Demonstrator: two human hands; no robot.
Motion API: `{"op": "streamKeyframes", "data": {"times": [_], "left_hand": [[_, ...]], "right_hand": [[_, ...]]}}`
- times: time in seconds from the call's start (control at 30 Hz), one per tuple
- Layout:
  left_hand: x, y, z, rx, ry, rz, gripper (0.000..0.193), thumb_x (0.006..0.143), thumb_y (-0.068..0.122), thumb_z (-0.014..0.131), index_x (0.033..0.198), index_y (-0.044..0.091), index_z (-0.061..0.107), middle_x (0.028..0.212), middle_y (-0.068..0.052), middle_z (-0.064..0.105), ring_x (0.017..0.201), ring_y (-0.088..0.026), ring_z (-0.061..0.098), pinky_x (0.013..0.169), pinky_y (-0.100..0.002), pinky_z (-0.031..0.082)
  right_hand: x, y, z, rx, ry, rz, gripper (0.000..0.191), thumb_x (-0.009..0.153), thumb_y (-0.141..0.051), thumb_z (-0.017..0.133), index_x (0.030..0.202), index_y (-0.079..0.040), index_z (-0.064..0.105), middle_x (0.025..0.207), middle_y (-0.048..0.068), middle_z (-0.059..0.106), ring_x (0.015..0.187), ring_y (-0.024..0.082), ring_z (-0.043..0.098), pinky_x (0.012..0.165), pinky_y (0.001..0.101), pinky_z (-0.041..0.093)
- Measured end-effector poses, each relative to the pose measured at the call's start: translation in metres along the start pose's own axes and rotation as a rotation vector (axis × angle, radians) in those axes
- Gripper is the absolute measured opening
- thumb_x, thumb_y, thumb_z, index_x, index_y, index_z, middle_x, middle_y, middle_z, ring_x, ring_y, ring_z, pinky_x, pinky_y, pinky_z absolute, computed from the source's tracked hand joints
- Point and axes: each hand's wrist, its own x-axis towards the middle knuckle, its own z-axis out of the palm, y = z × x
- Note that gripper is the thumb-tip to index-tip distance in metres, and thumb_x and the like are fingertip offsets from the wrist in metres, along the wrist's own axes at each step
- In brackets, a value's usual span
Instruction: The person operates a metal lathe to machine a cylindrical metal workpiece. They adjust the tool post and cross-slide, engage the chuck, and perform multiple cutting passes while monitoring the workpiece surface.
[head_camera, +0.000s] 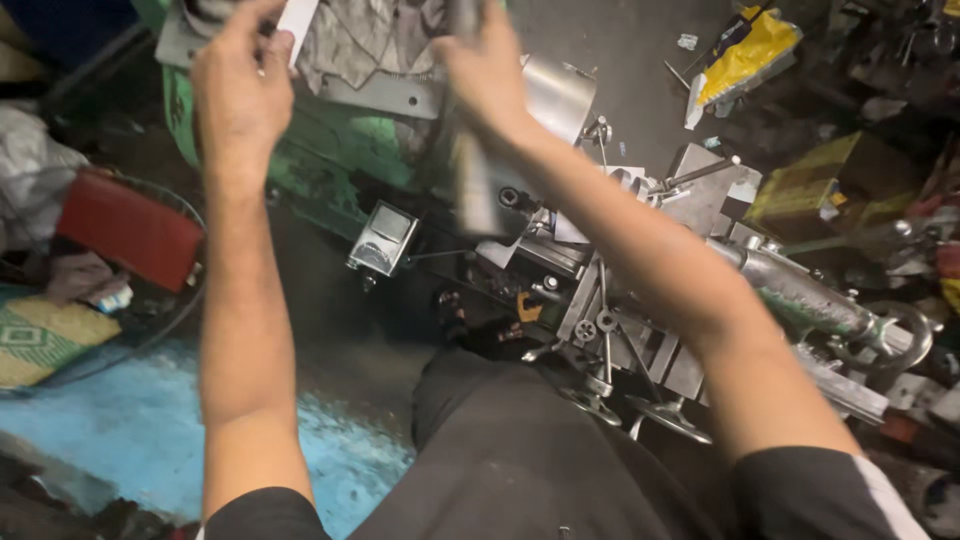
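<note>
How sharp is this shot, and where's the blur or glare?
Head view: right hand and the metal piece under it are motion-smeared; left hand with its white strip is softer too; the lathe handwheels stay fairly crisp; glare on the steel guard; edges dim.

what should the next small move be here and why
Probably bring the left hand across to steady the blurred metal piece that the right hand grips from above. The left hand pinches only a small white piece, while the metal piece hangs one-handed above the lathe.
</note>
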Motion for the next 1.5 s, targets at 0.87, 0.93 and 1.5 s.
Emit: {"op": "streamKeyframes", "data": {"times": [0.87,0.93,1.5], "left_hand": [[-0.234,0.023,0.132,0.355,-0.185,-0.226,0.041,0.104,0.021,0.067,0.136,-0.002,0.059,0.136,-0.029,0.059,0.125,-0.046,0.055,0.105,-0.053,0.044],[-0.231,0.022,0.142,0.438,-0.189,-0.2,0.044,0.104,0.023,0.067,0.137,-0.004,0.057,0.138,-0.031,0.057,0.126,-0.048,0.054,0.105,-0.054,0.043],[-0.211,-0.046,0.136,0.127,-0.265,-0.568,0.034,0.102,0.026,0.073,0.124,0.0,0.065,0.119,-0.017,0.071,0.107,-0.03,0.071,0.094,-0.042,0.057]], "right_hand": [[-0.307,0.194,-0.506,-1.044,0.925,0.018,0.036,0.114,-0.006,0.047,0.144,0.014,0.05,0.143,0.031,0.058,0.13,0.041,0.057,0.11,0.0494,0.042],[-0.316,0.224,-0.521,-0.946,1.001,0.08,0.033,0.116,-0.01,0.043,0.14,0.006,0.057,0.135,0.025,0.067,0.121,0.037,0.065,0.104,0.0457,0.05],[-0.263,0.234,-0.537,-1.947,0.594,0.091,0.022,0.115,-0.029,0.062,0.108,-0.011,0.072,0.106,0.017,0.069,0.094,0.033,0.066,0.084,0.0458,0.054]]}}
